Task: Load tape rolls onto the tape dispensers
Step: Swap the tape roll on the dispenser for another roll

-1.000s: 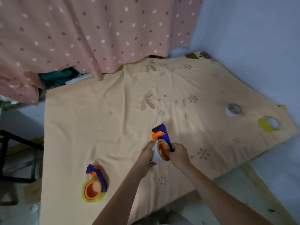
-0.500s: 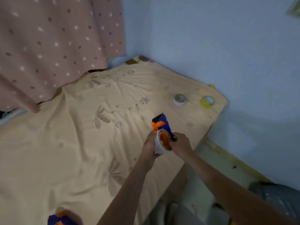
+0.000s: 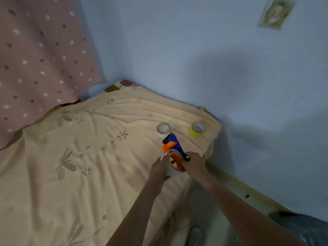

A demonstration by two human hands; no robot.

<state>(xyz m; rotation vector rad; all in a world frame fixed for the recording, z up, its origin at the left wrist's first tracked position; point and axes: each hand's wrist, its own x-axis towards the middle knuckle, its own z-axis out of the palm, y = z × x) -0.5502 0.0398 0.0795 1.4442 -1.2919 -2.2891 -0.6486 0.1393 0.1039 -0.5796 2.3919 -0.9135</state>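
Holding a blue-and-orange plastic handheld tape dispenser above the near right part of a peach floral-embossed cloth-covered table, nose tilted up and away. Seated around the dispenser's orange hub, a white tape roll with brown cardboard core. Left hand: fingers curled and pressed against the roll's left outer face. Right hand: fingers closed on the dispenser's blue body at the right of the hub, thumb against the roll's rim. Lying flat on the cloth just beyond the dispenser's nose, a second white tape roll, partly overlapped by the nose in this view. Lying farther right, near the table's far right corner and well apart from the hands, a yellow tape roll. Bounding the table: pale blue wall behind and right; pink dotted curtain at left.
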